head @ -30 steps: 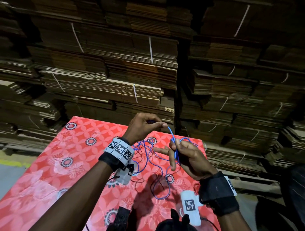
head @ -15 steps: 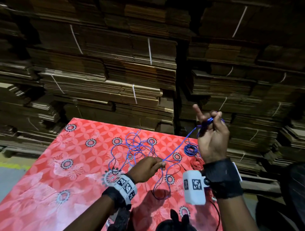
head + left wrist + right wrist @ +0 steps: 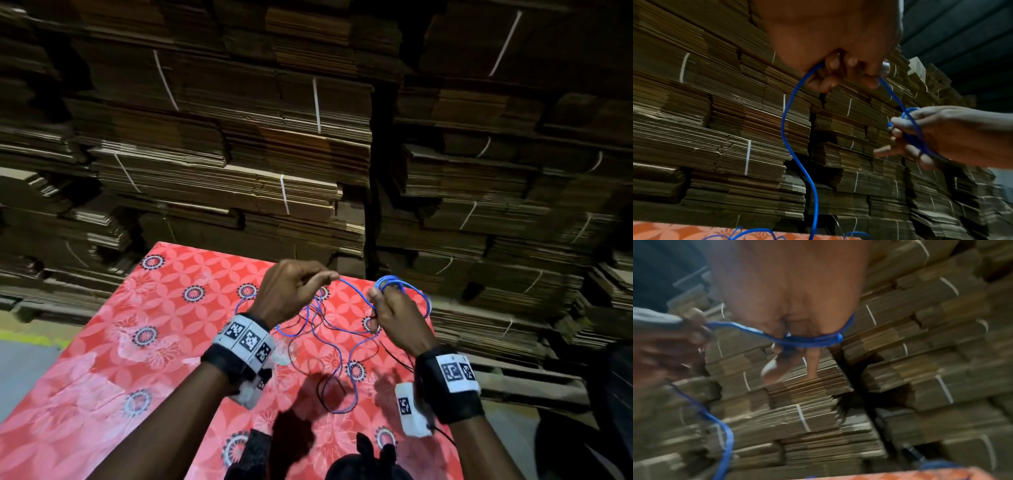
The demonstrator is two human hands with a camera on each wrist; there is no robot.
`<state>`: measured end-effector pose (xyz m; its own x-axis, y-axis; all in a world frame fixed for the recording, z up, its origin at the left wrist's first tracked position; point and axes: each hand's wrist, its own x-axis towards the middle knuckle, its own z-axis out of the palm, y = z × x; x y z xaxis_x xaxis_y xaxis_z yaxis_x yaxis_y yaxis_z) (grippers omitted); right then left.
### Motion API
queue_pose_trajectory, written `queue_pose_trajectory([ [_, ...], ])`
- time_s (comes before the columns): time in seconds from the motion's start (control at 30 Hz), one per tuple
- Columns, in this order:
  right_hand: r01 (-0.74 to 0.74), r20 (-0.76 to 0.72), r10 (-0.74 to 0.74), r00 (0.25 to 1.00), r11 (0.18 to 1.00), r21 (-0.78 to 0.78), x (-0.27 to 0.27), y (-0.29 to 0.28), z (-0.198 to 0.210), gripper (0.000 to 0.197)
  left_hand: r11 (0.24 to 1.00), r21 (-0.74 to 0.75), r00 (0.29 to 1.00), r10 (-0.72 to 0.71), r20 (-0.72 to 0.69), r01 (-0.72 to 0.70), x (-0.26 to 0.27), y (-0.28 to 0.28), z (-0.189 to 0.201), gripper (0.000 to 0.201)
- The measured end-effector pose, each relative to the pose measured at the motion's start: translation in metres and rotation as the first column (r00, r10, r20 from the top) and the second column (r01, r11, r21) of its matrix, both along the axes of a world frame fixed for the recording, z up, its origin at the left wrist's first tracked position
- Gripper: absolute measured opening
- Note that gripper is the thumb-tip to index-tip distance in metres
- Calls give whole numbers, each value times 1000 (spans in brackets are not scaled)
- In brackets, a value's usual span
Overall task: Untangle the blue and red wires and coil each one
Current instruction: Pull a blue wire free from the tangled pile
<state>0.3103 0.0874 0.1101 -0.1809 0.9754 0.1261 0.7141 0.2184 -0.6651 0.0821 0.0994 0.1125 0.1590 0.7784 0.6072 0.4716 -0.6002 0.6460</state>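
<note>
In the lower middle of the head view, both hands were raised above the red flowered tablecloth [image 3: 102,342]. Left hand [image 3: 291,291] sat centre frame, fingers curled, thumb and forefinger pinching the blue wire [image 3: 356,294]; the left wrist view showed the wire [image 3: 797,146] running through that fist [image 3: 838,48], out on both sides, one side dropping in a long wavy line toward the cloth at the bottom edge. Right hand [image 3: 397,315] was just right of it, close but not touching, with several loops of blue wire wrapped round its fingers, the loops sticking out toward the frame's right. In the right wrist view the loops [image 3: 809,340] crossed the base of the fingers [image 3: 813,363], which pointed down, fairly straight; view blurred, so I could not tell whether the thumb pressed the loops. A short taut stretch of blue wire joined the two hands. Below them, the rest of the blue wire lay in loose tangled curves on the cloth, lower centre of the head view, mixed with a thin dark wire [image 3: 322,383]; its colour read as black or dark red, unclear. Wristbands with black-and-white square markers [image 3: 246,339] were on both wrists. Upper half of every frame: stacks of flattened cardboard [image 3: 239,154] tied with white straps, standing behind the table.
</note>
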Motion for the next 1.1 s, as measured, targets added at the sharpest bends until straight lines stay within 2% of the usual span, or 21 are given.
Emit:
queue_pose_trajectory([
  [0.07,-158,-284,110,952,976,-152,-5,-11,4,40,1000,-19,997,3,74,-2,-5,8,6,25],
  [0.13,-333,-566,145,812,910,-246,-10,-21,8,42,999,-30,993,25,117,-22,-8,17,10,16],
  [0.2,-466,-734,149,663,849,-248,-15,-30,12,42,998,-55,991,44,126,-37,-8,22,10,12],
  [0.27,-520,-810,172,561,834,-184,-18,-35,17,42,995,-96,986,42,159,-27,-5,26,7,13],
  [0.33,-517,-875,165,455,849,-109,-21,-40,26,35,988,-152,974,13,227,22,1,26,3,16],
  [0.4,-494,-942,113,316,867,-62,-23,-44,33,31,977,-189,951,-37,307,99,9,21,-2,23],
  [0.47,-466,-987,43,152,884,-33,-24,-46,39,28,967,-207,931,-68,359,150,18,15,-9,32],
  [0.57,-407,-994,-56,-96,913,-11,-27,-46,44,34,933,-282,919,-104,381,223,32,2,-26,36],
  [0.67,-216,-977,-57,-204,976,-12,-31,-40,47,33,858,-408,920,-165,355,311,49,-14,-47,41],
  [0.73,-115,-964,-27,-266,993,4,-30,-34,48,32,841,-442,946,-227,233,311,61,-28,-55,48],
  [0.77,-85,-962,-11,-272,996,13,-29,-31,48,31,843,-446,953,-260,152,301,66,-34,-57,50],
  [0.8,-53,-971,8,-239,998,21,-27,-28,47,29,846,-444,954,-292,75,294,69,-39,-57,50],
  [0.83,-15,-986,24,-165,1000,27,-25,-25,43,29,853,-432,947,-321,7,293,71,-43,-57,47],
  [0.87,29,-997,42,-59,999,40,-23,-22,39,29,862,-414,938,-344,-51,294,73,-45,-57,44],
  [0.9,86,-995,49,91,995,57,-21,-20,34,31,871,-393,929,-358,-96,295,73,-46,-54,41],
  [0.93,153,-958,31,284,985,78,-19,-17,27,34,880,-373,921,-365,-138,293,73,-46,-52,40],
  [0.97,215,-873,-16,488,971,102,-16,-16,20,39,892,-348,912,-366,-182,289,73,-45,-49,40],
  [1.0,247,-753,-68,655,960,129,-14,-15,13,41,905,-321,903,-360,-235,278,71,-43,-47,40],
  [1.03,241,-620,-96,779,958,154,-11,-13,6,40,921,-289,893,-346,-289,263,69,-41,-45,41],
  [1.07,210,-501,-103,859,964,161,-8,-12,-1,39,938,-249,888,-318,-333,243,65,-39,-43,42],
  [1.1,185,-422,-107,900,972,148,-4,-12,-5,37,955,-205,890,-279,-360,216,60,-36,-41,45],
])
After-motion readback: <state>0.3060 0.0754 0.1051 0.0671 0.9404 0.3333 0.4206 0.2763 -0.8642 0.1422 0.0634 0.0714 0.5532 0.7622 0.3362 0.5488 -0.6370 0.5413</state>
